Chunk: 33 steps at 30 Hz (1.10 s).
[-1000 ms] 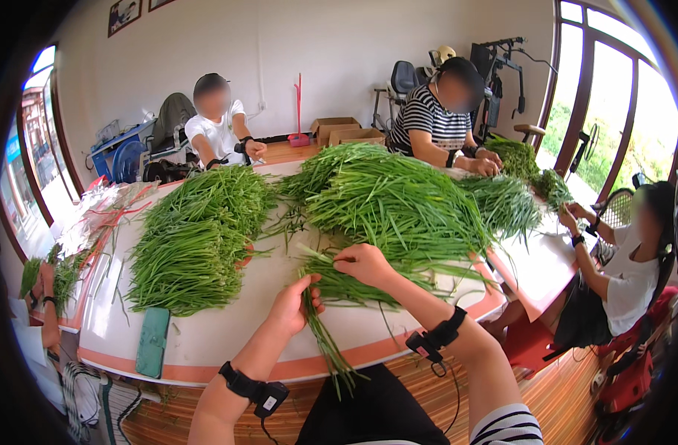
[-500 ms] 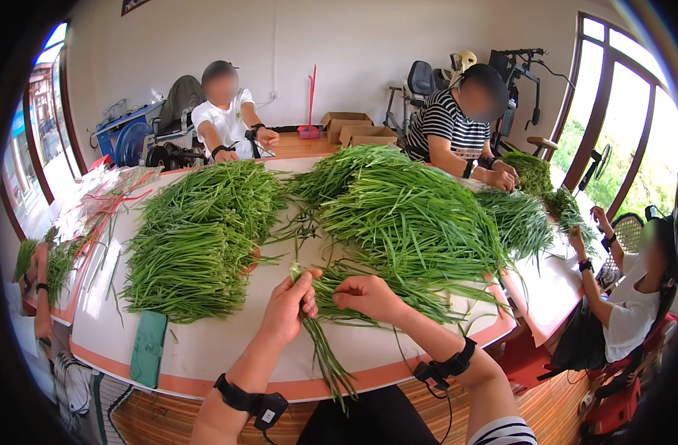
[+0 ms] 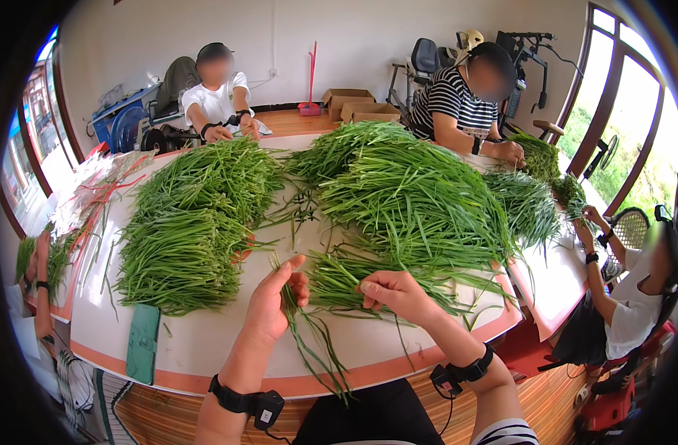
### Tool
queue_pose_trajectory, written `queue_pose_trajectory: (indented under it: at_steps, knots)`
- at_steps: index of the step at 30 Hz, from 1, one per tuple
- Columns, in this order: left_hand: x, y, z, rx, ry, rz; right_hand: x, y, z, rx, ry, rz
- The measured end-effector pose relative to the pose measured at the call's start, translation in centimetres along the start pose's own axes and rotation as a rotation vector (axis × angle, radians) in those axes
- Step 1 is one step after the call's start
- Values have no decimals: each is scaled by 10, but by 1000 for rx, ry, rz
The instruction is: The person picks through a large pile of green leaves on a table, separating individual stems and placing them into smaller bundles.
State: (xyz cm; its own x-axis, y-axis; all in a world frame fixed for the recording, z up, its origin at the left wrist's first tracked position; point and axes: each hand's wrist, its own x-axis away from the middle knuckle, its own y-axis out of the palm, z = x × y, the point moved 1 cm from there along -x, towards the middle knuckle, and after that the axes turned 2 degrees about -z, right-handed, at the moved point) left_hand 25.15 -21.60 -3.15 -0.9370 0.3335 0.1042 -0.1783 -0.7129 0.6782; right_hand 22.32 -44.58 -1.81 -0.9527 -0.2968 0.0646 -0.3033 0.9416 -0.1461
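My left hand (image 3: 270, 298) is closed loosely round a thin bunch of garlic chives (image 3: 318, 347). Their pale ends stick up above the thumb, and the long green leaves hang down over the table's near edge. To its right, my right hand (image 3: 395, 294) pinches at the near edge of a loose heap of garlic chives (image 3: 333, 283), with a pale stem end at the fingertips. Behind that hand rises a large mound of garlic chives (image 3: 420, 196). On the left lies another big pile (image 3: 179, 256), laid in rows.
A green phone case (image 3: 143, 344) lies near the left front of the white table (image 3: 205, 348). Clear plastic bags with red ties (image 3: 94, 193) lie at far left. Several co-workers sit round the tables, such as one in a striped shirt (image 3: 446, 96). Cardboard boxes (image 3: 368, 111) stand behind.
My right hand has shifted slightly right and closed at the heap's edge. The left hand has moved slightly left, and its bunch looks thinner. The view has shifted slightly.
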Motion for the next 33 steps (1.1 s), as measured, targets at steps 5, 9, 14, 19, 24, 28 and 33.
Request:
queue_pose_trajectory:
  at_steps: [5, 9, 14, 19, 24, 28, 33]
  knots:
    - [1, 7, -2, 25, -111, -71, -10, 19, 5, 130, -54, 1]
    - [-3, 0, -4, 17, -61, -51, -9, 31, -3, 202, 20, -72]
    - [-5, -8, -6, -47, -15, 26, -3, 30, -9, 247, 0, -90]
    - [-10, -15, 6, 168, 54, 120, 17, 4, -5, 280, -5, -85]
    - [-6, -30, 18, 285, 85, 211, 33, -38, -1, 302, 53, 4]
    - [2, -6, 10, 118, -27, 11, 27, -27, -10, 91, -5, 181]
    - [9, 19, -7, -44, -197, -99, 3, 31, -16, 182, -48, 28]
